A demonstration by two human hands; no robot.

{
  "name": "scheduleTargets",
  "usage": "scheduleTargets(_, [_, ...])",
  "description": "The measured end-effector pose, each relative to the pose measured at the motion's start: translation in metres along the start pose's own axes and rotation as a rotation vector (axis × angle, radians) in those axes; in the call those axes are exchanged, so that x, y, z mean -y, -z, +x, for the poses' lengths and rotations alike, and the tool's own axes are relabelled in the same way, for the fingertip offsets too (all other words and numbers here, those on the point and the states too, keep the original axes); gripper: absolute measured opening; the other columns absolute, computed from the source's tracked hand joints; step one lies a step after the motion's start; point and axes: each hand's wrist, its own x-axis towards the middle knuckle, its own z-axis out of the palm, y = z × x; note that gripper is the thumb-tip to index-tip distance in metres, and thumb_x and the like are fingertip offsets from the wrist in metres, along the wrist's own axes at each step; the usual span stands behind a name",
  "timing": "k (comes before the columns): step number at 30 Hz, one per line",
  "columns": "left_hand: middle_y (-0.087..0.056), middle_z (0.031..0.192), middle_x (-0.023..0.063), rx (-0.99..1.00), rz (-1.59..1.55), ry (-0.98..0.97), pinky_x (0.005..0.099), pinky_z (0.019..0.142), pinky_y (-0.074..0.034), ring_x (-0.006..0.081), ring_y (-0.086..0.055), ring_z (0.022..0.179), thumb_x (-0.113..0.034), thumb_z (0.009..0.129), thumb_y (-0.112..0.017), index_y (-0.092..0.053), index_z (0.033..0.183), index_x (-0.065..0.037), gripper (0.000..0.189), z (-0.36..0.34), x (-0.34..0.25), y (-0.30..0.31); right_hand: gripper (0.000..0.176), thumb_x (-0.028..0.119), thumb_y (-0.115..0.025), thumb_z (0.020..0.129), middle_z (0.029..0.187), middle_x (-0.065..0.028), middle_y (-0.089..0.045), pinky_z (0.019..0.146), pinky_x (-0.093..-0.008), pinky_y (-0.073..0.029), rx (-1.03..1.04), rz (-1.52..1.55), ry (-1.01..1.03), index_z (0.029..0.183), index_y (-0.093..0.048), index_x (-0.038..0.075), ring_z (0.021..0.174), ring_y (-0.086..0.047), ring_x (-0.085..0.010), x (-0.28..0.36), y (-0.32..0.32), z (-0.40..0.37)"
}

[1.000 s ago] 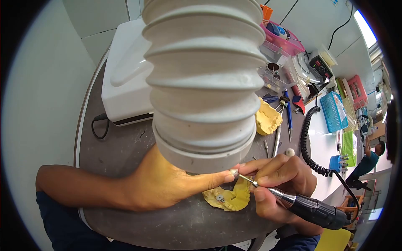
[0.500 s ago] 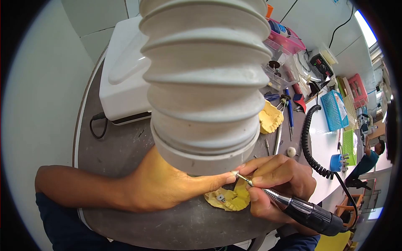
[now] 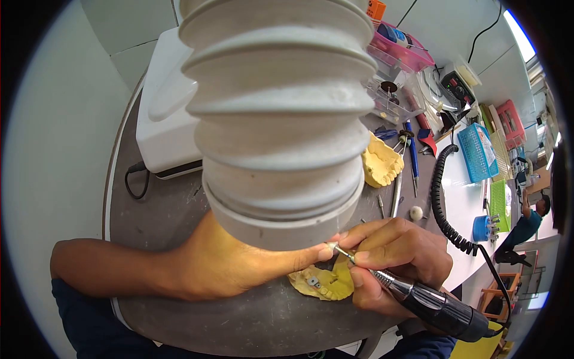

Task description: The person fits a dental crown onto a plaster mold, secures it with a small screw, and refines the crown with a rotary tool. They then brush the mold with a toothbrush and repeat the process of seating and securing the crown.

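My right hand grips a black and silver rotary handpiece like a pen, fingers close to its metal nose. Its thin bit points up-left and meets a tiny pale piece at the thumb tip of my left hand. That thumb is stretched out and appears to pinch the piece; the other left fingers are hidden under the wide ribbed white hose, so I cannot make out what the piece is. Just below both hands lies a yellow dental model with a row of teeth and a grey metallic part.
Another yellow dental cast sits right of the hose, beside a blue pen-like tool. A white machine stands at left. A coiled black cable and a blue basket are at right. Another person is farther off.
The view has shifted slightly, so the hose sits a little further left. Both hands keep nearly the same pose, with the bit still at the left thumb tip.
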Motion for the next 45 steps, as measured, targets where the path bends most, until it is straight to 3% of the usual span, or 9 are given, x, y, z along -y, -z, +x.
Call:
scheduleTargets(13, [-0.077,0.112,0.0072,0.028,0.062,-0.039,0.0301,0.093,-0.057,0.0132,-0.07,0.105,-0.016,0.092,-0.082,-0.073,0.115,0.0,0.03,0.002,-0.003,0.004,0.021,-0.005,-0.079,0.078,0.083,-0.0135,-0.068,0.08,-0.0432,-0.064,0.018,-0.013,-0.002,0.091,-0.065,0.001,0.087,-0.077,-0.032,0.002,0.003,0.004])
scheduleTargets(15, [-0.069,0.116,0.0161,0.13,0.155,-0.033,0.0298,0.101,-0.057,0.0175,-0.069,0.112,0.005,0.099,-0.066,-0.061,0.117,0.001,0.019,0.002,-0.008,0.006,0.021,-0.005,-0.08,0.078,0.083,-0.0132,-0.068,0.08,-0.0424,-0.064,0.019,-0.024,0.004,0.091,-0.064,0.001,0.087,-0.077,-0.0318,0.002,0.003,0.003])
scheduleTargets(21, [-0.069,0.115,0.0157,0.12,0.159,-0.038,0.0298,0.099,-0.057,0.0175,-0.07,0.11,0.005,0.099,-0.066,-0.061,0.117,0.001,0.019,0.002,-0.007,0.005,0.021,-0.003,-0.081,0.078,0.082,-0.0132,-0.068,0.08,-0.0427,-0.064,0.016,-0.026,0.003,0.09,-0.064,0.001,0.088,-0.077,-0.0319,0.001,0.002,0.004])
scheduleTargets(23, [-0.069,0.115,0.0158,0.111,0.153,-0.026,0.0299,0.099,-0.057,0.0176,-0.07,0.11,0.005,0.099,-0.065,-0.06,0.117,0.001,0.019,0.002,-0.007,0.004,0.02,-0.005,-0.083,0.072,0.078,-0.0133,-0.072,0.07,-0.0331,-0.064,-0.045,-0.011,0.036,0.085,-0.069,-0.001,0.083,-0.079,-0.0283,-0.002,0.0,0.005])
scheduleTargets(24, [-0.069,0.115,0.0158,0.1,0.146,-0.013,0.03,0.1,-0.057,0.0178,-0.07,0.111,0.005,0.099,-0.065,-0.06,0.117,0.001,0.019,0.002,-0.008,0.004,0.02,-0.005,-0.083,0.072,0.078,-0.0133,-0.072,0.07,-0.0331,-0.064,-0.047,-0.013,0.036,0.085,-0.069,-0.001,0.083,-0.079,-0.0283,-0.001,0.002,0.003])
scheduleTargets(26, [-0.069,0.116,0.0159,0.099,0.147,-0.011,0.03,0.1,-0.057,0.0179,-0.07,0.111,0.005,0.099,-0.065,-0.06,0.117,0.001,0.019,0.002,-0.01,0.003,0.02,-0.001,-0.077,0.085,0.086,-0.0137,-0.065,0.087,-0.0466,-0.063,0.012,0.089,-0.064,0.097,-0.061,0.0,0.095,-0.076,-0.0345,0.003,0.006,-0.005])
scheduleTargets(29, [-0.069,0.116,0.0162,0.103,0.153,-0.013,0.0299,0.1,-0.057,0.0181,-0.07,0.112,0.005,0.099,-0.065,-0.06,0.117,0.001,0.019,0.002,-0.01,0.003,0.02,-0.001,-0.076,0.086,0.088,-0.0136,-0.064,0.091,-0.0488,-0.063,0.021,0.117,-0.062,0.1,-0.06,0.0,0.098,-0.076,-0.0354,0.001,0.008,-0.007])
scheduleTargets(36, [-0.069,0.116,0.017,0.122,0.178,-0.006,0.0294,0.101,-0.057,0.0181,-0.07,0.112,0.004,0.1,-0.065,-0.059,0.118,0.002,0.019,0.003,-0.01,0.003,0.019,-0.002,-0.076,0.085,0.087,-0.0147,-0.066,0.09,-0.0498,-0.063,0.037,0.078,-0.068,0.098,-0.062,0.0,0.096,-0.076,-0.0343,0.002,0.005,-0.004])
scheduleTargets(45, [-0.068,0.116,0.0167,0.138,0.184,-0.049,0.0298,0.101,-0.057,0.0183,-0.069,0.112,0.004,0.1,-0.065,-0.059,0.117,0.001,0.019,0.003,-0.007,0.005,0.021,-0.004,-0.079,0.079,0.083,-0.014,-0.069,0.084,-0.0431,-0.064,0.038,-0.021,-0.022,0.094,-0.064,0.0,0.09,-0.077,-0.032,0.003,0.004,0.002])
